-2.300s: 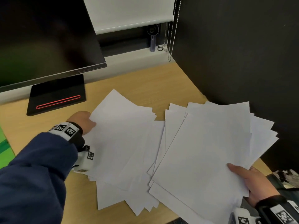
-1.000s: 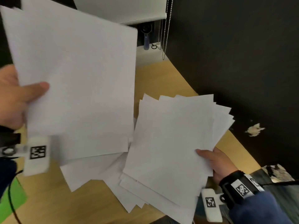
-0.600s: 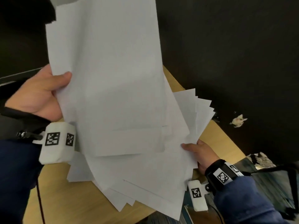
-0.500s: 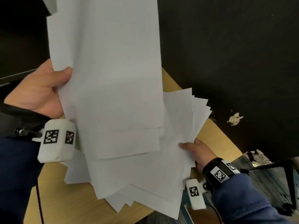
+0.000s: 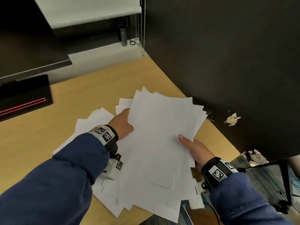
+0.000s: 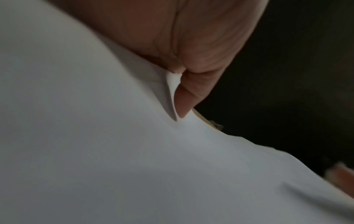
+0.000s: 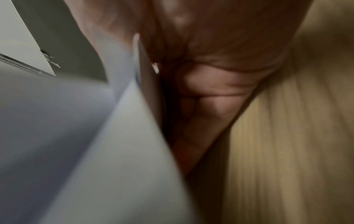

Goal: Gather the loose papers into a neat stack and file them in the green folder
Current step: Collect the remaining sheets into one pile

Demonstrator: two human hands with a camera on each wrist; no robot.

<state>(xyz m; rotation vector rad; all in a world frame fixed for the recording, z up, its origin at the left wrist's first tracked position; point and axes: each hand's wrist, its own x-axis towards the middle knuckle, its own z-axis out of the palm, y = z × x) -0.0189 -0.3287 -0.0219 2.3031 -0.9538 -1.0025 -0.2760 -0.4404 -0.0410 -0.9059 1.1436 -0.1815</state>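
Observation:
A thick, uneven bunch of white papers (image 5: 159, 143) is held just above the wooden desk (image 5: 40, 135). My left hand (image 5: 123, 123) grips its left edge, with the fingers hidden under the top sheets. In the left wrist view a fingertip (image 6: 191, 94) pinches a sheet edge against the papers (image 6: 95, 136). My right hand (image 5: 193, 147) holds the right edge, thumb on top. Its curled fingers (image 7: 210, 98) lie under the papers (image 7: 95, 151). More loose sheets (image 5: 90, 124) lie fanned on the desk under my left forearm. The green folder is out of view.
A dark monitor (image 5: 24, 38) and its black base (image 5: 24, 95) with a red line stand at the back left. A black partition (image 5: 227, 62) borders the desk's curved right edge. Blind cords (image 5: 142, 30) hang at the back. Bare desk lies to the left.
My left hand lifted a bunch of sheets high, then brought it down onto the bunch in my right hand. Both hands now hold one merged bunch low over the desk.

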